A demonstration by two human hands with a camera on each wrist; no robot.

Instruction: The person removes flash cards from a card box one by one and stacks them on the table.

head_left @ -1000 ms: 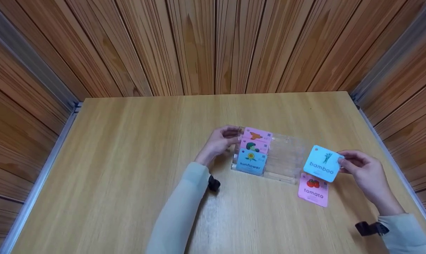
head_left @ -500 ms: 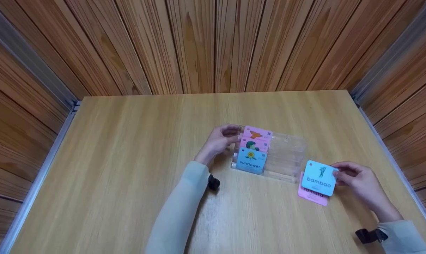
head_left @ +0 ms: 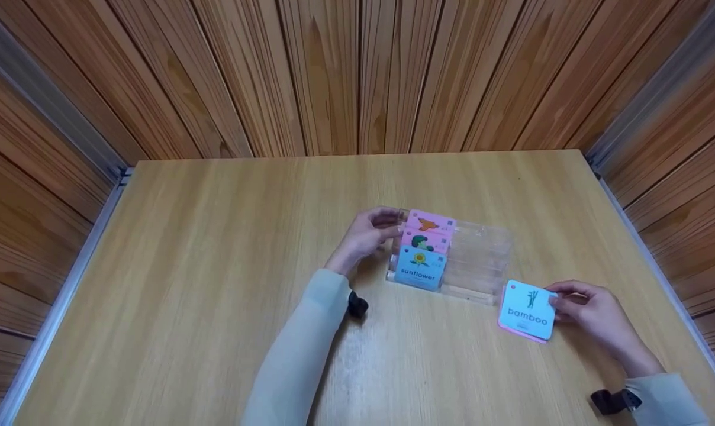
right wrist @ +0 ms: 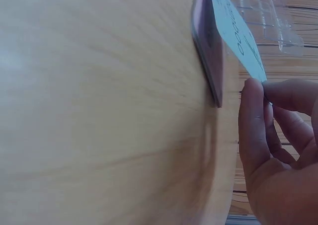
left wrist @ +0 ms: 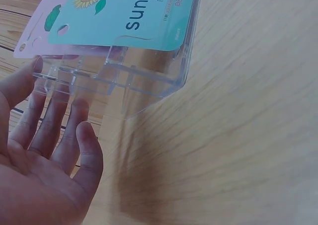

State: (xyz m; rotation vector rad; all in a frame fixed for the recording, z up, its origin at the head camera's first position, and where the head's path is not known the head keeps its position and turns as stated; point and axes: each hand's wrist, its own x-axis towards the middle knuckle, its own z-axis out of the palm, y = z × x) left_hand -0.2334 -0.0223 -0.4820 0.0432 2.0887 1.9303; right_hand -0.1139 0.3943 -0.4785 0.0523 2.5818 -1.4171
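My right hand (head_left: pixel 594 316) pinches the right edge of a blue bamboo card (head_left: pixel 527 310) between thumb and fingers. Under it lies a pink card (right wrist: pixel 211 41), its face mostly covered; in the right wrist view the bamboo card is tilted above it with a gap on the near side. A clear tiered card rack (head_left: pixel 479 260) stands to the left. Its left end is held by my left hand (head_left: pixel 366 236), thumb in front and fingers behind. On the rack's left side sit a blue sunflower card (head_left: pixel 421 269) and two pink cards stepped behind it.
The wooden table (head_left: pixel 215 266) has plank walls (head_left: pixel 328 77) behind and at both sides, with metal rails along the sides. A dark wrist device (head_left: pixel 615 402) is on the right wrist, another (head_left: pixel 357 306) on the left.
My right hand has brought the bamboo card down and slightly left, over the pink tomato card, which it now mostly covers. The left hand stays at the rack.
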